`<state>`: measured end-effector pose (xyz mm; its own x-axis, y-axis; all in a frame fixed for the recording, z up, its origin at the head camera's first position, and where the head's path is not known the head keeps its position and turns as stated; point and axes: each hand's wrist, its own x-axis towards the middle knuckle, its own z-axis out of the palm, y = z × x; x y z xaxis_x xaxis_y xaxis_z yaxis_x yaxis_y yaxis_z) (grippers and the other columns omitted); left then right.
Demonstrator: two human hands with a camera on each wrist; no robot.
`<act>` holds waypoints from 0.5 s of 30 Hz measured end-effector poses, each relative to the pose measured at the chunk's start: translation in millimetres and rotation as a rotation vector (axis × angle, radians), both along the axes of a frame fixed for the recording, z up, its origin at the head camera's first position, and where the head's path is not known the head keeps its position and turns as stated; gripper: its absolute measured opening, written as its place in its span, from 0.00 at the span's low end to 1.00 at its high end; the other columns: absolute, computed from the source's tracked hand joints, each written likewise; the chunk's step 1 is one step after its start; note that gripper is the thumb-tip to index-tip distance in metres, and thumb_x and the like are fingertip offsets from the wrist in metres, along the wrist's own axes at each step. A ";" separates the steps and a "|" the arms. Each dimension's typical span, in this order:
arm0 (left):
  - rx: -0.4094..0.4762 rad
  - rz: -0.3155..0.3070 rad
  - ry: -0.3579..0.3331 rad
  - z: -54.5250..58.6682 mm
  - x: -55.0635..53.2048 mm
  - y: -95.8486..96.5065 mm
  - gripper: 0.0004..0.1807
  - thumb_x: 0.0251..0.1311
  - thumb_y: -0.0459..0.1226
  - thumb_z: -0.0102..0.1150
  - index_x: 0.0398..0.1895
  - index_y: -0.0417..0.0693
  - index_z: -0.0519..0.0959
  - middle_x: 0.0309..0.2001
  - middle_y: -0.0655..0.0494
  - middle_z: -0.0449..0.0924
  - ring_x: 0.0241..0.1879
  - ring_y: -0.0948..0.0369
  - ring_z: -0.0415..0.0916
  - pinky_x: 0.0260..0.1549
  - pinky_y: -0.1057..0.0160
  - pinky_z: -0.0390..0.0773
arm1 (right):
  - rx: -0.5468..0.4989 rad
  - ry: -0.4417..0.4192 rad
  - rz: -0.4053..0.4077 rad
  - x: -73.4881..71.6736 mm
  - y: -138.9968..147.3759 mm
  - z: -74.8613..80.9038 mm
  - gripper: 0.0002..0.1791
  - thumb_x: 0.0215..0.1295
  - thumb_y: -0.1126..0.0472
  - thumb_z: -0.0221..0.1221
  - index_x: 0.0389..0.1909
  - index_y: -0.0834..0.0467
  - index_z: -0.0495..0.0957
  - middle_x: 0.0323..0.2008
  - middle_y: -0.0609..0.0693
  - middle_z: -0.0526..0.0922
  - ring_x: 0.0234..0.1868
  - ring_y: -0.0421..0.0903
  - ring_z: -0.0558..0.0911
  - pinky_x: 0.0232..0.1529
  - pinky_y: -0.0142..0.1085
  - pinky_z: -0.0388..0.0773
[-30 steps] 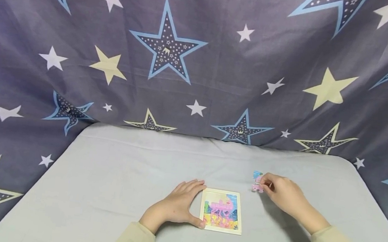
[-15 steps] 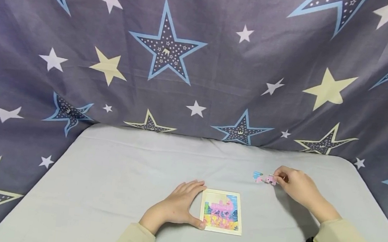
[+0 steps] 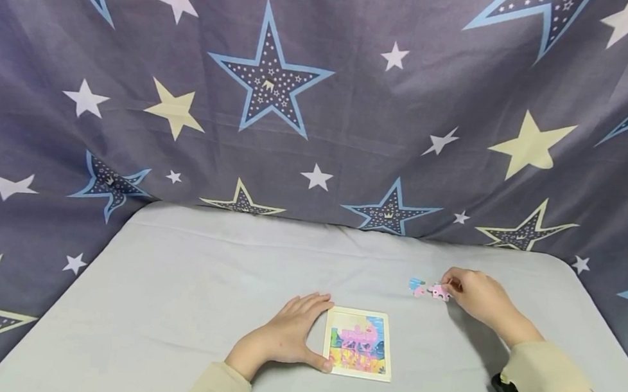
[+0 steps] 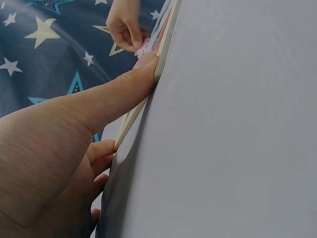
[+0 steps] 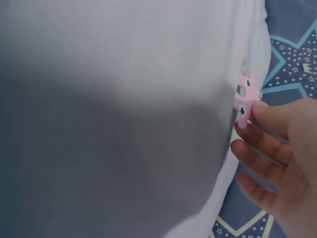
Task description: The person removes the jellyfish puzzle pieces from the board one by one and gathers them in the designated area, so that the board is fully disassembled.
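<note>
While the left hand (image 3: 286, 335) lies spread along the left side of the square puzzle frame (image 3: 359, 374) in the head view, thumb at the near left corner and fingertips at the far left one, the right hand (image 3: 479, 299) pinches a pink puzzle piece (image 3: 439, 292). Just beside this piece lies a blue and pink bit (image 3: 416, 284); whether it is one piece or more, I cannot tell. Between frame and right hand a stretch of table (image 3: 213, 262) gives room, and more of it reaches to the far edge, before the star-printed fabric (image 3: 321, 132).

In the left wrist view, the frame shows almost edge-on; the thumb presses on its pale rim.

In the right wrist view, thumb and index finger hold the piece, close together, at one end.
</note>
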<state>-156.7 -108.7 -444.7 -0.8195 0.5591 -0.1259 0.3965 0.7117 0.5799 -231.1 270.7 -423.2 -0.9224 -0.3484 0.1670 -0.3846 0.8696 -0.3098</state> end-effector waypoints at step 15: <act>0.005 -0.003 -0.001 0.3 0.7 -0.5 0.62 0.39 0.61 0.76 0.76 0.46 0.58 0.77 0.51 0.52 0.77 0.51 0.43 0.74 0.46 0.39 | 0.007 -0.004 -0.013 0.5 -7.0 -2.8 0.05 0.61 0.68 0.64 0.33 0.55 0.83 0.26 0.43 0.79 0.27 0.41 0.74 0.30 0.43 0.75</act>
<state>-156.1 -109.2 -444.4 -0.8174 0.5625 -0.1241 0.3983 0.7076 0.5836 -230.5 263.7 -426.0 -0.9272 -0.3379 0.1615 -0.3725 0.8763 -0.3054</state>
